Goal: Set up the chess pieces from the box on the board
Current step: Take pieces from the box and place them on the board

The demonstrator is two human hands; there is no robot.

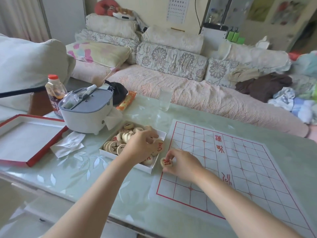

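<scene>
Xiangqi disc (166,163) pinched in right hand (181,164) belongs centred on a board (248,169) crossing; left hand (140,146) curls into box (145,168), hold unclear

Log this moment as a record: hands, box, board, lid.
left hand: in the box, fingers curled among the pieces; grip unclear
right hand: pinches a red-marked piece at the near left edge of the board
board: flat on the table, no other piece on it
lid: upturned, left of the box
</scene>
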